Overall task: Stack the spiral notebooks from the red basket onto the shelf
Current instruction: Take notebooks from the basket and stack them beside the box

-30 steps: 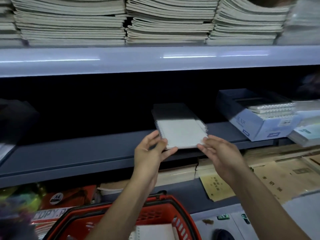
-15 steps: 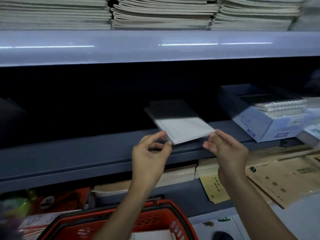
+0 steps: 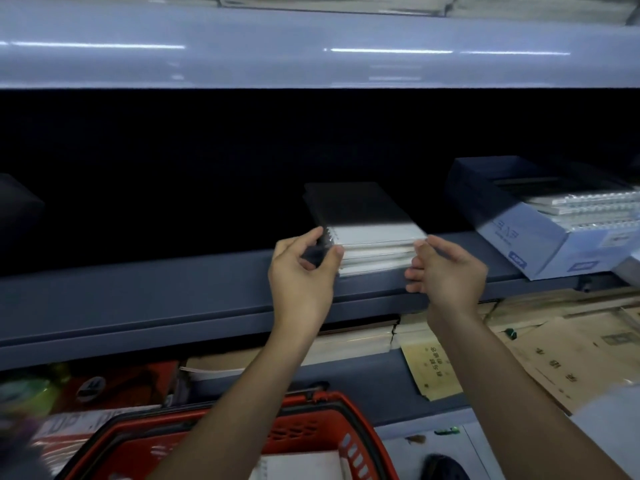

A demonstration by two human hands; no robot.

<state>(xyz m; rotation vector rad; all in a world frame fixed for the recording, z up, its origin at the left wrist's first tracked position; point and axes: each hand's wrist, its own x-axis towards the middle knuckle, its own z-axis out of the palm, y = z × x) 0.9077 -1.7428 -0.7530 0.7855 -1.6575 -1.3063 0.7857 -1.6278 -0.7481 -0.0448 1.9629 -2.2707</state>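
Both hands, left [image 3: 300, 271] and right [image 3: 446, 271], have squared the small stack of white spiral notebooks [image 3: 375, 247] flat on the dark grey shelf [image 3: 173, 299], fingers loosely curled at its ends (grip unclear); red plastic basket [image 3: 322, 431] waits below

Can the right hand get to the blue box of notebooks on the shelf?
Probably yes. The blue box sits open on the same shelf, just right of the right hand, with nothing between them. That hand would first have to leave the notebook stack.

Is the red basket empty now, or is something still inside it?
Not empty. Inside the red basket, at the bottom edge of the view, lies at least one white notebook; how many more, I cannot tell.
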